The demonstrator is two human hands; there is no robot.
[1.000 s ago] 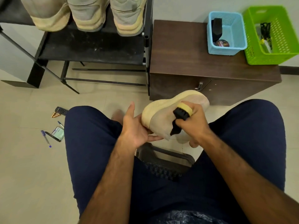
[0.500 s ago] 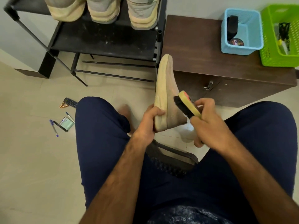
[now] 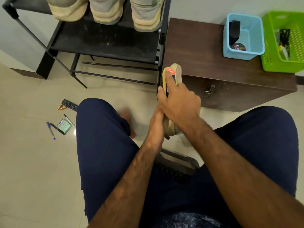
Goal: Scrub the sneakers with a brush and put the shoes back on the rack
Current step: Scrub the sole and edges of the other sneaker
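Observation:
A tan sneaker (image 3: 178,71) stands on end between my knees, mostly hidden behind my hands; its toe shows at the top and its heel (image 3: 170,129) below. My left hand (image 3: 156,124) grips the lower part of the sneaker. My right hand (image 3: 178,102) holds a yellow-backed brush (image 3: 164,79) against the shoe's upper part, index finger stretched along the brush's back. Three other pale sneakers (image 3: 107,10) stand on the black shoe rack (image 3: 105,43) at the top.
A dark wooden cabinet (image 3: 205,51) stands right of the rack, carrying a blue basket (image 3: 253,46) with a polish tin and a green basket (image 3: 269,60). A remote (image 3: 69,104), pens (image 3: 51,130) and a small packet lie on the tiled floor at left. I sit on a dark stool (image 3: 177,163).
The brush has moved from the shoe's lower side up toward its toe. The sneaker has turned edge-on, and my right hand now covers most of it.

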